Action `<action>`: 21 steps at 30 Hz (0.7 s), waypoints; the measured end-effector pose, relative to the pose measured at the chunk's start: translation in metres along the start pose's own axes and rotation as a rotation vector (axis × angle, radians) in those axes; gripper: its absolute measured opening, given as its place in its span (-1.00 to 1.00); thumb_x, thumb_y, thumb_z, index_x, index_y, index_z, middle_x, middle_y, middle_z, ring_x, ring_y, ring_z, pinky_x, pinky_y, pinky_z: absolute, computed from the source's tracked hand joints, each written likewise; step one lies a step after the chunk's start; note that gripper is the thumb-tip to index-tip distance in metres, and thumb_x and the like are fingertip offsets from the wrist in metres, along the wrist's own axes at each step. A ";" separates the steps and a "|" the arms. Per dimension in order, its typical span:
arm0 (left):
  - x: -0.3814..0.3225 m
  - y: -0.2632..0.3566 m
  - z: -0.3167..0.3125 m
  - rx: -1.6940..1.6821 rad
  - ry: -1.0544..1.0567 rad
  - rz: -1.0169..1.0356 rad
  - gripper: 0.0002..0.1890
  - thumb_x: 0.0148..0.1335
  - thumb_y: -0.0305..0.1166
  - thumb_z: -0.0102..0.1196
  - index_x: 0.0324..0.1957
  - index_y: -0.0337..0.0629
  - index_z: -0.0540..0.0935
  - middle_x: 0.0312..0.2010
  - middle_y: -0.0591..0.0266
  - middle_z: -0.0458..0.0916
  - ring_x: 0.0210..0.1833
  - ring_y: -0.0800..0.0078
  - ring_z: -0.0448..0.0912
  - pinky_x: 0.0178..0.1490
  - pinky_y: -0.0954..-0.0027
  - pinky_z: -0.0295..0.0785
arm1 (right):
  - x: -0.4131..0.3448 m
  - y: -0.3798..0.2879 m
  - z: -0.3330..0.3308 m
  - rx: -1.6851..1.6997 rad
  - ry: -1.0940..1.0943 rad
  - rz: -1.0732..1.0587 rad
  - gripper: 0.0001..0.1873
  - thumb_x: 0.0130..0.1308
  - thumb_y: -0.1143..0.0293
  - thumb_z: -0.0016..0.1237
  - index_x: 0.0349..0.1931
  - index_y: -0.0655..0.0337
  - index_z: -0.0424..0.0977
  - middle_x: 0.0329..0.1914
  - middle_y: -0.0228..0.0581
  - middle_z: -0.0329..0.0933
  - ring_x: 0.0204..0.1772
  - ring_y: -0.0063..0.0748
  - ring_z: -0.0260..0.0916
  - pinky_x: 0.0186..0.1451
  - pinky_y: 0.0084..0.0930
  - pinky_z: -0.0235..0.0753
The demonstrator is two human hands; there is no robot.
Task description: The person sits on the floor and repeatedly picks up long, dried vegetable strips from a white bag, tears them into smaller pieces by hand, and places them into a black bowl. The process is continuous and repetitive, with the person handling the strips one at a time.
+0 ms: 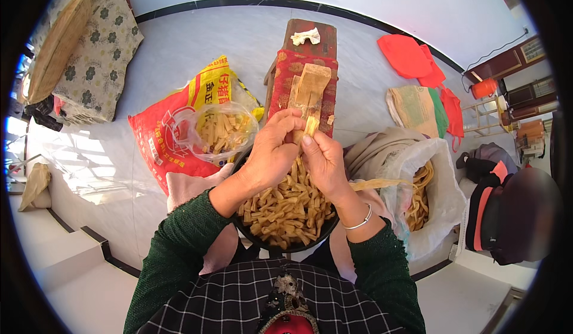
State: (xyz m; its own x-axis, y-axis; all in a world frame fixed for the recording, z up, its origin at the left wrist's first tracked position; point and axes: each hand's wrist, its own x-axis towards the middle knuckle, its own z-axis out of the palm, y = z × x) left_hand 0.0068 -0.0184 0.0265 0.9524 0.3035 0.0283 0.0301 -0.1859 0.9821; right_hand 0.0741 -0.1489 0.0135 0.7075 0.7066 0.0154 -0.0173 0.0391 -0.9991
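Observation:
Over a dark round pan (293, 248), both hands meet at a small folded yellowish strip (311, 126). My left hand (273, 150) pinches it from the left with curled fingers. The thumb and fingers of my right hand (327, 161) hold it from the other side. From beside my right wrist, a long pale strip (380, 183) stretches to an open white sack (441, 233) filled with similar strips (420, 197). Many short folded bundles (284, 213) heap the pan at my lap. Just beyond my fingertips, a wooden block device (312, 85) rests on a red patterned cloth (283, 99).
The cloth covers a narrow wooden bench (326, 49) bearing a crumpled white scrap (306, 36). Left stands a clear plastic bag (244, 134) of pale pieces by a red-yellow printed sack (154, 141). Red bags (403, 56) lie far right. Another person (492, 217) is at the right.

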 end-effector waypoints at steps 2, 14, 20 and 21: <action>0.001 0.002 0.002 0.125 0.070 -0.006 -0.76 -0.07 -0.75 -0.16 -0.34 -0.31 0.47 0.08 0.07 0.37 -0.29 0.44 0.44 -0.21 0.42 0.37 | -0.002 -0.008 0.001 0.366 0.025 0.327 -0.72 0.43 0.29 -0.19 -0.46 0.23 0.35 -0.74 -0.54 0.13 -0.72 -0.69 0.02 -0.64 -0.59 0.09; -0.003 -0.004 -0.007 0.139 0.109 0.237 -0.88 0.00 -0.67 -0.14 -0.41 -0.26 0.43 -0.65 0.18 0.40 -0.60 0.45 0.38 -0.47 0.42 0.33 | 0.005 -0.012 -0.009 0.206 -0.098 0.221 -0.92 0.24 0.46 0.02 -0.38 0.26 0.43 -0.67 -0.57 0.22 -0.67 -0.81 0.04 -0.64 -0.74 0.02; 0.005 0.004 -0.011 0.311 0.223 0.029 -0.91 0.02 -0.54 0.08 -0.45 -0.28 0.43 -0.67 0.10 0.42 -0.64 0.32 0.42 -0.51 0.34 0.34 | 0.005 -0.011 -0.024 0.422 -0.204 0.266 -0.86 0.29 0.44 0.04 -0.26 0.34 0.47 -0.63 -0.56 0.26 -0.66 -0.82 0.03 -0.63 -0.77 0.06; 0.006 0.003 -0.012 0.335 0.211 0.036 -0.90 0.01 -0.52 0.09 -0.47 -0.28 0.44 -0.68 0.12 0.42 -0.65 0.35 0.40 -0.51 0.36 0.34 | 0.005 -0.012 -0.026 0.564 -0.234 0.321 -0.84 0.29 0.42 0.05 -0.24 0.34 0.47 -0.63 -0.57 0.26 -0.66 -0.82 0.03 -0.62 -0.78 0.06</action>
State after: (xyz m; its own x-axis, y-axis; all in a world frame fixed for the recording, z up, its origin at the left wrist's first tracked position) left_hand 0.0086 -0.0061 0.0317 0.8727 0.4699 0.1328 0.1285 -0.4835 0.8659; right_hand 0.0962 -0.1638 0.0248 0.4355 0.8762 -0.2064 -0.6107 0.1191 -0.7829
